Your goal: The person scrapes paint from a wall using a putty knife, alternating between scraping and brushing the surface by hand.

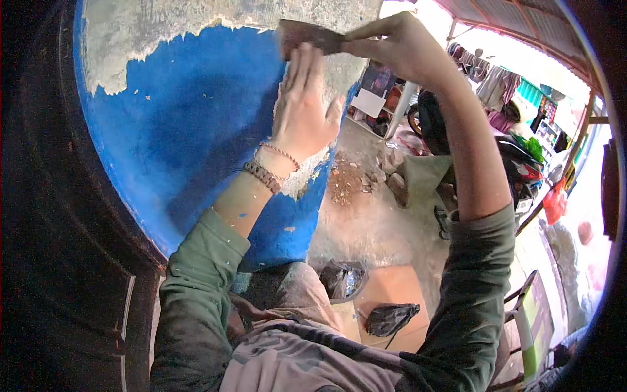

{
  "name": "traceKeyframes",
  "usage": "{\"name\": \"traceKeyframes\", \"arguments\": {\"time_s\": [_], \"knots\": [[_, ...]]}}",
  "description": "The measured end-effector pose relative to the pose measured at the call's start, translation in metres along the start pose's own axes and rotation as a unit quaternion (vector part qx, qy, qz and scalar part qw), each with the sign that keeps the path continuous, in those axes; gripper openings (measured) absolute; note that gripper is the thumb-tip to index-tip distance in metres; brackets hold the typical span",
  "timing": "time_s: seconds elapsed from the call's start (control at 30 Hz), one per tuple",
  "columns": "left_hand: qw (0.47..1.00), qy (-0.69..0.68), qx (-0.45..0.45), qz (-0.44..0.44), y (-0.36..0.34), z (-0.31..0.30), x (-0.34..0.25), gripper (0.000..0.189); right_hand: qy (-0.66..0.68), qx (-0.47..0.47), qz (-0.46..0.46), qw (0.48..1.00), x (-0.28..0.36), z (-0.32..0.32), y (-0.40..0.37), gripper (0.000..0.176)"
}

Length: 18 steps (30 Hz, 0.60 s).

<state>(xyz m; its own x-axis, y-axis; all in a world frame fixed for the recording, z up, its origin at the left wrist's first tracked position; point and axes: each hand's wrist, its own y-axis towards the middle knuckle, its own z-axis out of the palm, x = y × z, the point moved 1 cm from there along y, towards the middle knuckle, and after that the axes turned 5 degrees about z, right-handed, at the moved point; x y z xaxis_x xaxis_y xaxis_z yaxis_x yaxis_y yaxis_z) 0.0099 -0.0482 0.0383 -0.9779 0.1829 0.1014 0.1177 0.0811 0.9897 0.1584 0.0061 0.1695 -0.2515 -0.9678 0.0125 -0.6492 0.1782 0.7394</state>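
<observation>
A blue painted wall (189,117) fills the left and middle, with bare grey plaster showing along the top and down its right edge. My right hand (392,46) is shut on a rusty metal scraper (307,36), whose blade lies against the wall near the top. My left hand (304,104) rests flat with its fingers on the blade and the wall, and bead bracelets circle the wrist. Both arms wear green sleeves flecked with paint.
Paint chips and rubble (349,183) litter the concrete floor by the wall's corner. Two black plastic bags (388,319) lie on an orange sheet below me. A parked motorbike (516,163), hanging clothes (493,85) and a green-edged ladder or frame (526,326) stand to the right.
</observation>
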Motion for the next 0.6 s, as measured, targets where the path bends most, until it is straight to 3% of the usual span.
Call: {"name": "traceKeyframes", "arguments": {"time_s": [0.07, 0.13, 0.17, 0.2, 0.27, 0.33, 0.4, 0.43, 0.47, 0.53, 0.6], "knots": [[0.999, 0.015, -0.024, -0.02, 0.0, 0.001, 0.0, 0.065, 0.009, 0.035, 0.047, 0.998, 0.025, -0.018, -0.002, 0.026], [1.0, -0.002, 0.0, 0.0, 0.003, -0.002, -0.001, 0.065, 0.023, 0.133, 0.113, 0.984, 0.051, -0.049, -0.006, 0.025], [1.0, -0.016, 0.022, 0.014, 0.002, -0.006, 0.001, 0.066, 0.024, 0.085, 0.078, 0.993, 0.021, -0.045, 0.003, 0.024], [1.0, -0.013, 0.018, 0.012, 0.003, -0.007, 0.002, 0.066, -0.003, 0.083, 0.111, 0.99, 0.017, -0.047, 0.005, 0.027], [1.0, -0.007, 0.012, 0.003, 0.001, -0.002, -0.002, 0.067, -0.074, 0.043, -0.006, 0.996, 0.003, -0.011, 0.02, 0.029], [1.0, -0.001, -0.006, -0.02, -0.002, -0.002, -0.002, 0.068, -0.048, 0.035, -0.007, 0.998, 0.028, -0.025, 0.009, 0.029], [0.999, -0.002, 0.047, 0.01, -0.002, -0.011, -0.001, 0.069, -0.028, 0.122, 0.133, 0.983, 0.052, -0.053, 0.002, 0.028], [0.999, 0.0, 0.043, 0.008, -0.002, -0.011, 0.001, 0.069, -0.034, 0.123, 0.137, 0.982, 0.05, -0.06, 0.004, 0.03], [0.999, -0.009, 0.042, 0.001, -0.003, -0.01, 0.002, 0.069, -0.035, 0.125, 0.135, 0.982, 0.043, -0.049, 0.01, 0.03], [0.999, -0.023, 0.045, -0.006, -0.004, -0.005, -0.003, 0.069, -0.068, 0.013, -0.017, 0.997, 0.027, -0.022, 0.015, 0.03], [0.999, -0.032, 0.009, -0.016, -0.004, 0.0, -0.007, 0.069, -0.064, 0.038, 0.01, 0.997, 0.03, -0.035, 0.01, 0.028]]}}
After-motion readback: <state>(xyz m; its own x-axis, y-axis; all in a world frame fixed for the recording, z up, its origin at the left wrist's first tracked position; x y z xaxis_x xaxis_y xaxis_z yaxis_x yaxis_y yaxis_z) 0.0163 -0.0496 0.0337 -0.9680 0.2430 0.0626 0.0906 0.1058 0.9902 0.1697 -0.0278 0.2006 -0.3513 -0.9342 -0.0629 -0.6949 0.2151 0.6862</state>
